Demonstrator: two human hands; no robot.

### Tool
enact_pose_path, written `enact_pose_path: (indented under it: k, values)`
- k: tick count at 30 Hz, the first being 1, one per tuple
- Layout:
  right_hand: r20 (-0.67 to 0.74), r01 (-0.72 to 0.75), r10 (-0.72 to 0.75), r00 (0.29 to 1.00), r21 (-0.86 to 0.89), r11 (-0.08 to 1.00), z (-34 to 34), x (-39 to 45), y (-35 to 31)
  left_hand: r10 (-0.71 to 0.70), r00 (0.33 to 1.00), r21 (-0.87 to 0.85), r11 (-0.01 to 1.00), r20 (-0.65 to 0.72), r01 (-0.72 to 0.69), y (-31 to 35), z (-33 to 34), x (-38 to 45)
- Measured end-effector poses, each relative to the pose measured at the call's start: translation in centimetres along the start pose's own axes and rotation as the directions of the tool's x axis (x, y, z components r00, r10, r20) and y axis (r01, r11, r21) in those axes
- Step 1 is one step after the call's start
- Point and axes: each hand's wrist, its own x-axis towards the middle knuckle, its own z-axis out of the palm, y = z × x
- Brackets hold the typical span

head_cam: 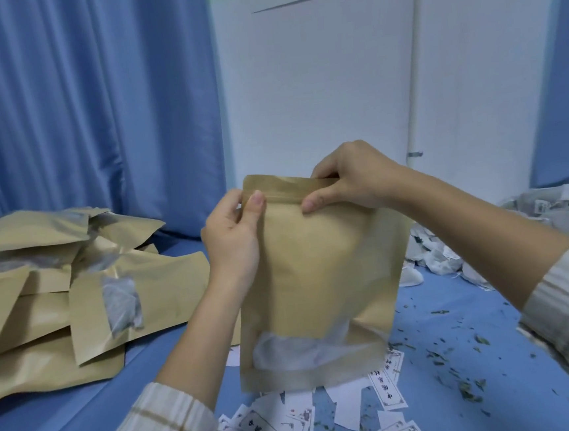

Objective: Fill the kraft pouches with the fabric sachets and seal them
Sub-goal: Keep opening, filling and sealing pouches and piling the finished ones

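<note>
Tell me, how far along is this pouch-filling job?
Done: a heap of brown kraft pouches lies on the blue table, white sachets showing through some windows. In hand: the left hand and right hand pinch the top strip of an upright brown kraft pouch, something white behind its window. Left: a pile of white fabric sachets waits unpacked.
</note>
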Motion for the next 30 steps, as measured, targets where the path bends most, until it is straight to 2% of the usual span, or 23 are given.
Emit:
enact_pose_path:
  k: [9, 16, 19, 22, 24, 25, 26, 27, 29, 30]
  values:
    - [0.026, 0.017, -0.016, 1.0, -0.009, 1.0, 0.5, 0.0, 0.6, -0.028, 0.999, -0.04, 0.999, -0.038, 0.026, -0.2, -3.1, 0.9]
    - [-0.175, -0.065, 0.036, 0.984, -0.16, 0.985, 2.8, -0.3, 1.3, -0.076, 0.993, -0.056, 0.996, -0.093, 0.071, -0.7, -4.7, 0.8]
    - [-0.22, -0.173, 0.129, 0.967, -0.194, 0.966, 3.7, -0.1, 2.1, -0.094, 0.99, -0.06, 0.994, -0.105, 0.088, -1.3, -5.6, 0.9]
    - [-0.233, -0.182, 0.158, 0.96, -0.088, 0.979, 4.7, 0.0, 3.1, -0.116, 0.986, -0.066, 0.992, -0.118, 0.108, -2.2, -6.0, 0.9]
    - [-0.229, -0.174, 0.214, 0.95, 0.181, 0.968, 5.0, -0.3, 4.2, -0.137, 0.973, -0.085, 0.989, -0.186, 0.123, -2.8, -6.9, 1.4]
    - [-0.158, -0.187, 0.261, 0.952, 0.374, 0.909, 5.1, -0.8, 4.8, -0.162, 0.96, -0.117, 0.983, -0.228, 0.138, -3.1, -7.5, 1.7]
    - [-0.026, -0.225, 0.285, 0.958, 0.545, 0.808, 5.4, -1.5, 5.4, -0.2, 0.945, -0.176, 0.972, -0.257, 0.158, -3.4, -8.1, 2.0]
    - [0.126, -0.288, 0.27, 0.955, 0.625, 0.726, 6.0, -2.3, 6.2, -0.243, 0.932, -0.252, 0.952, -0.268, 0.175, -3.7, -8.5, 2.2]
    - [0.335, -0.368, 0.188, 0.923, 0.632, 0.681, 8.1, -3.5, 7.0, -0.304, 0.914, -0.347, 0.916, -0.27, 0.202, -4.4, -8.6, 2.3]
    - [0.358, -0.377, 0.178, 0.917, 0.629, 0.68, 9.4, -3.9, 7.2, -0.322, 0.907, -0.354, 0.91, -0.27, 0.217, -4.7, -8.4, 2.2]
